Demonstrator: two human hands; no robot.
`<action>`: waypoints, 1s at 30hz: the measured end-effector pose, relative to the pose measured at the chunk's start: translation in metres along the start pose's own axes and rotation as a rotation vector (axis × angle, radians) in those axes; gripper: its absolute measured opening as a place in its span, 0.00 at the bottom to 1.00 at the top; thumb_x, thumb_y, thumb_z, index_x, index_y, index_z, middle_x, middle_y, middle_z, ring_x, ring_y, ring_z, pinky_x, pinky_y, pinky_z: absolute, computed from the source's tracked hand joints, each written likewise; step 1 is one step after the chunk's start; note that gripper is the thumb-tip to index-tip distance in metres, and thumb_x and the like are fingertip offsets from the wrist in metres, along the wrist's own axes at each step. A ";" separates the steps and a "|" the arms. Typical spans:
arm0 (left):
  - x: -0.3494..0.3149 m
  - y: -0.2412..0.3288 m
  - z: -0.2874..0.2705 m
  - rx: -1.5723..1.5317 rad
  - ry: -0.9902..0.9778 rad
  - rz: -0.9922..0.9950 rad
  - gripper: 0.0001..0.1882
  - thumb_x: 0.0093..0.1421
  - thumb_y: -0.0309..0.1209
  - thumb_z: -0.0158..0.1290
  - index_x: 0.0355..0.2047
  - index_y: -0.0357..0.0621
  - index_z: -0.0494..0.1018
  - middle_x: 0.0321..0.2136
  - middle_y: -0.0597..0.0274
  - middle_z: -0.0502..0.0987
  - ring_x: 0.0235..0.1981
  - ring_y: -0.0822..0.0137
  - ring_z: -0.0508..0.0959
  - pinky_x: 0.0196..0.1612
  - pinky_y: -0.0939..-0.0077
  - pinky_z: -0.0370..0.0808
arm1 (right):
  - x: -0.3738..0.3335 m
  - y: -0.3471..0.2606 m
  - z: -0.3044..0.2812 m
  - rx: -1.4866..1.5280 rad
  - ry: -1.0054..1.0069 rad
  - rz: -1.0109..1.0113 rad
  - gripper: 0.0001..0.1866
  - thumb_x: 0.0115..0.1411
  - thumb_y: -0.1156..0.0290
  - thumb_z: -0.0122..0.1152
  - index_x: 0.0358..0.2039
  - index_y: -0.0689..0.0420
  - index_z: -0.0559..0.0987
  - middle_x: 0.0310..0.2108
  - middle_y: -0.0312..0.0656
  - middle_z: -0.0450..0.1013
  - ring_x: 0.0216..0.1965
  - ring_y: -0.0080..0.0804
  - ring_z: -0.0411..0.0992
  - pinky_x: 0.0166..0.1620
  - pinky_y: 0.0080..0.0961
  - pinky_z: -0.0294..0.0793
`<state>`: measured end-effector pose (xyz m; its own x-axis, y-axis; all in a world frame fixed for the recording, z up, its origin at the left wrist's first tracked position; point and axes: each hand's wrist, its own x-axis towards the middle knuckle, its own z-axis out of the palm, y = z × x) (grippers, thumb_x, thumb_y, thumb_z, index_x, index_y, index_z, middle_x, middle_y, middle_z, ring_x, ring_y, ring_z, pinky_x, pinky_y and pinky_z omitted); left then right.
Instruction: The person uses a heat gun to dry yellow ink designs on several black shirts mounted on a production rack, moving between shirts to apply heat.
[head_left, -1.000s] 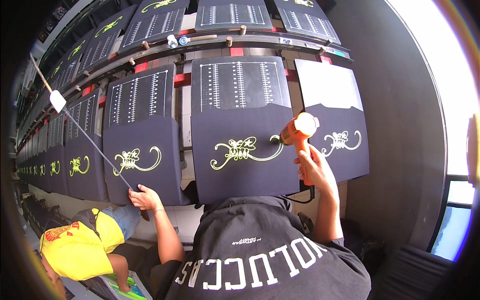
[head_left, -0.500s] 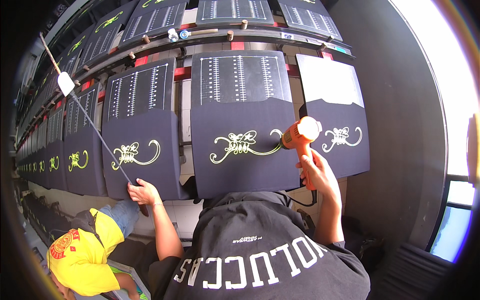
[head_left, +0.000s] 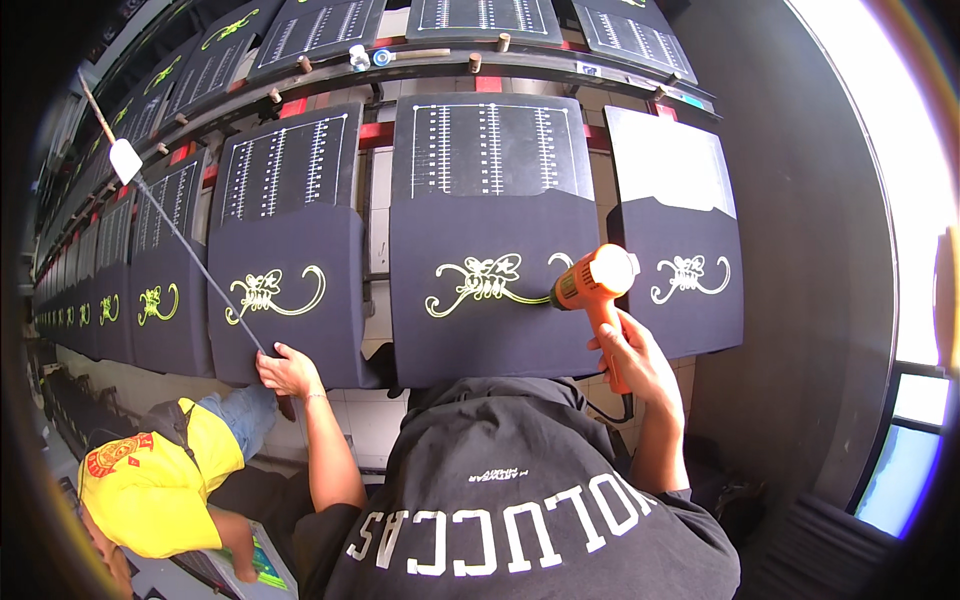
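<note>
From my distant seat I see the orange heat gun [head_left: 597, 290] over the right part of the middle cloth [head_left: 480, 345], its dark nozzle pointing left; I cannot tell whether it touches the fabric. The right hand [head_left: 640, 362] is wrapped around its handle, and a black cord [head_left: 628, 407] leaves the handle's lower end. Just left of the gun lies the yellow-green line print [head_left: 487, 280]; the gun's front hides part of its curling tail. Above the gun, a black board [head_left: 460, 165] with white scales extends past the cloth. Right of the gun is another printed cloth [head_left: 690, 320].

Well left of the gun, the left hand [head_left: 288, 371] grips the end of a long dark rod [head_left: 190, 243] carrying a white flat piece [head_left: 126, 160]. The rod cuts across my view of the left cloth [head_left: 290, 345] (and clips its print). Beyond the gun runs a dark rail [head_left: 545, 68] with pegs. Far left and below the gun, a co-worker in a yellow shirt [head_left: 160, 490] bends over.
</note>
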<state>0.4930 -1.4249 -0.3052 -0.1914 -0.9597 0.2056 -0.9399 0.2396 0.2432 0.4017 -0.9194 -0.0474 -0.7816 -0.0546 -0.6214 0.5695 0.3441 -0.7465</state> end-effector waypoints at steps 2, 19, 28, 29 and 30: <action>0.003 -0.006 0.005 -0.021 -0.001 0.014 0.28 0.66 0.48 0.48 0.61 0.46 0.65 0.61 0.53 0.67 0.62 0.47 0.64 0.56 0.38 0.65 | -0.001 0.000 0.002 -0.011 -0.016 0.002 0.25 0.70 0.57 0.53 0.60 0.59 0.69 0.35 0.40 0.74 0.25 0.20 0.71 0.27 0.21 0.74; 0.002 0.001 -0.004 -0.019 -0.021 -0.014 0.26 0.65 0.45 0.49 0.60 0.48 0.66 0.60 0.56 0.68 0.60 0.50 0.65 0.58 0.44 0.64 | 0.013 -0.015 0.039 -0.074 -0.144 -0.011 0.26 0.70 0.57 0.53 0.61 0.61 0.67 0.35 0.41 0.75 0.25 0.20 0.71 0.27 0.21 0.75; 0.002 -0.003 0.000 -0.025 0.013 0.023 0.26 0.66 0.46 0.49 0.59 0.46 0.66 0.60 0.56 0.68 0.60 0.49 0.66 0.57 0.44 0.66 | 0.030 -0.035 0.058 -0.105 -0.188 -0.045 0.22 0.71 0.57 0.52 0.55 0.61 0.69 0.33 0.39 0.74 0.24 0.20 0.71 0.25 0.21 0.74; 0.001 -0.003 -0.002 -0.025 0.001 0.022 0.26 0.66 0.46 0.49 0.59 0.46 0.66 0.60 0.56 0.68 0.60 0.50 0.65 0.58 0.46 0.65 | 0.031 -0.036 0.060 -0.103 -0.180 -0.040 0.22 0.71 0.57 0.52 0.55 0.61 0.69 0.32 0.39 0.74 0.24 0.20 0.71 0.25 0.22 0.74; 0.000 -0.003 -0.003 -0.025 -0.012 0.021 0.25 0.66 0.45 0.49 0.59 0.47 0.67 0.61 0.57 0.67 0.61 0.51 0.65 0.59 0.47 0.64 | 0.032 -0.036 0.062 -0.091 -0.163 -0.058 0.22 0.71 0.57 0.52 0.55 0.61 0.70 0.33 0.39 0.74 0.24 0.20 0.71 0.25 0.21 0.74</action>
<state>0.4965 -1.4254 -0.3029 -0.2151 -0.9560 0.1994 -0.9282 0.2636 0.2627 0.3722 -0.9919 -0.0547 -0.7565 -0.2253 -0.6140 0.4937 0.4190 -0.7620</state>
